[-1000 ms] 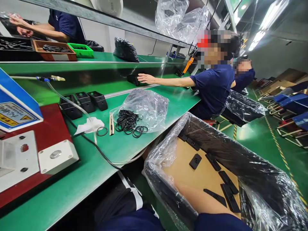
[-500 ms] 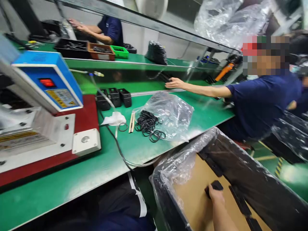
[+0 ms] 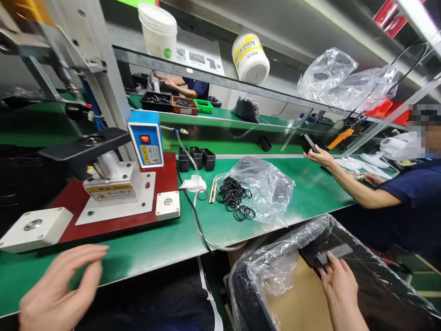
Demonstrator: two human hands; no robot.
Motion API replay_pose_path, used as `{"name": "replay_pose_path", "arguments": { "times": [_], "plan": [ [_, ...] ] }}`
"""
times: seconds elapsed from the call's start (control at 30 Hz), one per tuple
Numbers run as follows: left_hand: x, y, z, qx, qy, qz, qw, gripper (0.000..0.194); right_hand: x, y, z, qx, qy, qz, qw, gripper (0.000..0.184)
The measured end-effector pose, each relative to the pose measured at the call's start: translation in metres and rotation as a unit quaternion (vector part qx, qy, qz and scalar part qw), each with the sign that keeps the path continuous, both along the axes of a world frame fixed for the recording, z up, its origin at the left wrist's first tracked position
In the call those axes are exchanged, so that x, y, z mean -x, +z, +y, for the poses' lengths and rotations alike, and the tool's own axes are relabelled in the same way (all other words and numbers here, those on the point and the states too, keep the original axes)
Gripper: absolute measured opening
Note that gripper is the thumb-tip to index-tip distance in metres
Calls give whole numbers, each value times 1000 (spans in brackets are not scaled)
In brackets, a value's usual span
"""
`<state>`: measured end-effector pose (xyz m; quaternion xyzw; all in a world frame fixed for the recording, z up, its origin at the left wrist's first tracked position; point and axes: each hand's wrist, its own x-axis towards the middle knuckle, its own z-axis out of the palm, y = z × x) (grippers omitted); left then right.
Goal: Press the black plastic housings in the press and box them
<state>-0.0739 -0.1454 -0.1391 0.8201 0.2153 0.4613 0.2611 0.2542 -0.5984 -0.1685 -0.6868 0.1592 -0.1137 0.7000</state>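
My right hand [image 3: 339,280] reaches into a plastic-lined bin [image 3: 241,294] and grips a dark, glossy black plastic part [image 3: 336,253], somewhat blurred, near the bin's far wall. Cardboard [image 3: 299,294] covers the bin floor under it. At lower left my left hand [image 3: 62,287] hovers by the bench's front edge, empty, thumb apart from the fingers. Just beyond it is a bench press with a white button box [image 3: 36,227] on its red base. On the press fixture rests a black flat-topped part [image 3: 86,147].
Black rubber rings [image 3: 232,193] lie on a clear bag [image 3: 272,188], with a box cutter [image 3: 212,190] beside them. Several black housings [image 3: 196,158] stand behind. A hose and cable [image 3: 198,220] cross the bench edge. At right, a co-worker's hand [image 3: 320,156] holds a black part.
My left hand has come into view at lower left. My right hand, still holding a black part, now appears nearer the bin's far wall. The view has swung left and up.
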Motion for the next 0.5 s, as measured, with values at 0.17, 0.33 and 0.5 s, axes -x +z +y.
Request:
{"name": "replay_pose_path", "arguments": {
  "times": [0.17, 0.33, 0.5],
  "plan": [
    [-36, 17, -35, -49, -151, 2, 987, 22, 58, 67, 148, -86, 278, -35, 956, 83],
    [-44, 28, -57, 155, -247, 25, 956, 57, 152, 88, 284, -141, 576, -85, 800, 81],
    [-15, 15, -35, 252, -217, -73, 940, 51, 190, 81, 332, -97, 649, -146, 740, 80]
  ]
}}
